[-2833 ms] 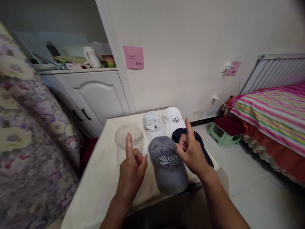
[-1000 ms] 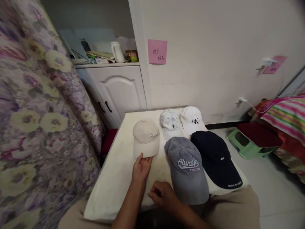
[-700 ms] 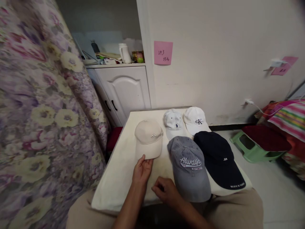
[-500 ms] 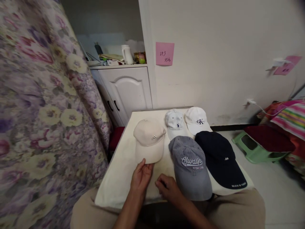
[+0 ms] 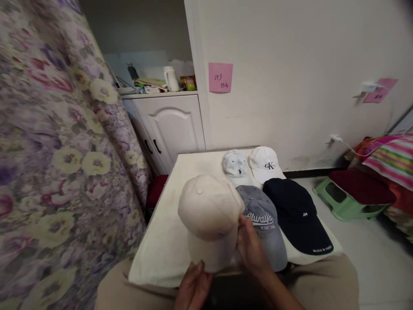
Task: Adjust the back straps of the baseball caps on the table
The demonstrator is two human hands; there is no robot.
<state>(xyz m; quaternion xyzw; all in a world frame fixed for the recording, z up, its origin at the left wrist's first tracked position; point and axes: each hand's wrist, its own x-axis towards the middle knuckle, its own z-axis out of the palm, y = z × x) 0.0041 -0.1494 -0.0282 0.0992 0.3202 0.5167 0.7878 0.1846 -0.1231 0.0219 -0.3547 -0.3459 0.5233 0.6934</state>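
A cream baseball cap (image 5: 206,209) is held up over the near part of the table, its brim pointing towards me. My left hand (image 5: 195,284) pinches the brim's front edge, thumb on top. On the cap's right side, my right hand (image 5: 253,249) is closed on the lower edge of the crown. Just behind that hand lies a grey cap (image 5: 264,232) with "Always" lettering, partly covered by the cream cap and my hand. Beside it rests a navy cap (image 5: 295,211). Further back sit a pale blue cap (image 5: 235,163) and a white cap (image 5: 263,161) with CK letters.
The caps lie on a cloth-covered table (image 5: 155,254) in front of my knees. A floral curtain (image 5: 71,172) hangs at the left, and a white cabinet (image 5: 176,125) stands behind. At the right is a green stool (image 5: 338,206) with a dark red top.
The cream cap has risen off the table and come nearer to me, tilting on the way. My right hand has moved up and right and taken hold of its side; my left hand has drawn back.
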